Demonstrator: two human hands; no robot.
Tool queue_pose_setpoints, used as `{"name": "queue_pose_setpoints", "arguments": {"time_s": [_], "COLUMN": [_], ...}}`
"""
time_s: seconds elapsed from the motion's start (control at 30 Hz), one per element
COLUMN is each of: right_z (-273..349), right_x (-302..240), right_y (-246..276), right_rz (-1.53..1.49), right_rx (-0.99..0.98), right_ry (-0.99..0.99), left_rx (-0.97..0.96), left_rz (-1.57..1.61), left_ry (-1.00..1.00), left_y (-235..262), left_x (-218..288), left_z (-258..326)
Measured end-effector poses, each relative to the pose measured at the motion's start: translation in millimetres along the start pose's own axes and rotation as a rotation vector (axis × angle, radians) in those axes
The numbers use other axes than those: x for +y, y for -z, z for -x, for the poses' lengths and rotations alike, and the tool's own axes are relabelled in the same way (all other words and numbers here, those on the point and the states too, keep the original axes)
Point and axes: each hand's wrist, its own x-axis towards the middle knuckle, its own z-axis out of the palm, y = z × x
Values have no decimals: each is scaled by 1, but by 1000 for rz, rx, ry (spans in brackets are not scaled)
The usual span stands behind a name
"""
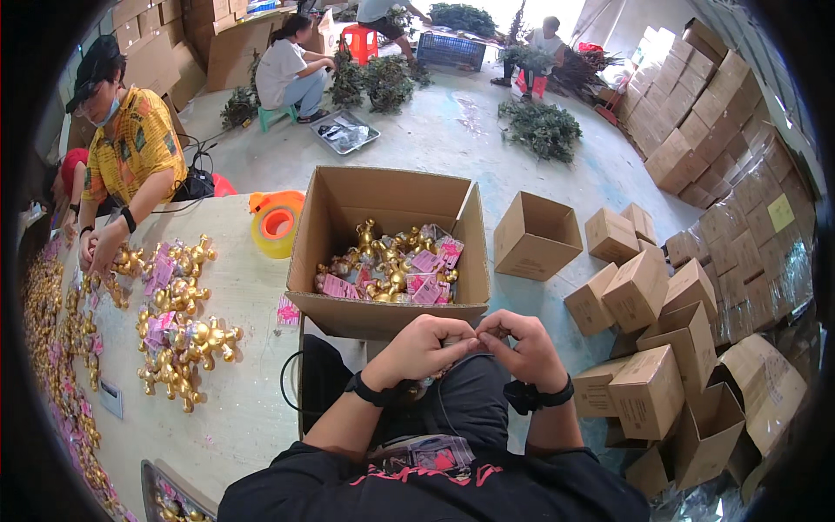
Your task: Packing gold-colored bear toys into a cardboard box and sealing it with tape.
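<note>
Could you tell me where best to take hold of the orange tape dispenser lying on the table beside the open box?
Probably from above. The orange tape dispenser lies flat on the table, its round opening facing up, so a grip over the outer rim with fingers in the hole seems easiest. Come from its left: the open cardboard box stands close on its right.

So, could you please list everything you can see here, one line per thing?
open box: one, brown, straight ahead, holding gold figures with pink tags
gold figures: many, on the table at left
tape rolls: two, orange and yellow, beside the box
small boxes: many, brown, on the floor at right
stacked cartons: many, brown, far right
greenery: several dark piles, far floor
people: one at the table, three seated beyond
left hand, right hand: fingertips together over the lap
</note>
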Motion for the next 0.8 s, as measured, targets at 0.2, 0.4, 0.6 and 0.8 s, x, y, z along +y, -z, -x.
{"name": "queue_pose_setpoints", "arguments": {"time_s": [0.2,0.4,0.6,0.8], "right_z": [-4,-4,-2,1], "right_x": [-6,-3,2,3], "right_y": [1,-1,-2,0], "right_rz": [-15,18,7,9], "right_rx": [-47,-54,-16,-29], "right_ry": [17,9,21,3], "left_rx": [13,19,11,5], "left_rz": [-56,-39,-55,-89], "left_ry": [-30,-18,-11,5], "left_y": [4,5,5,8], "left_x": [-5,-2,2,2], "left_z": [1,0,0,0]}}
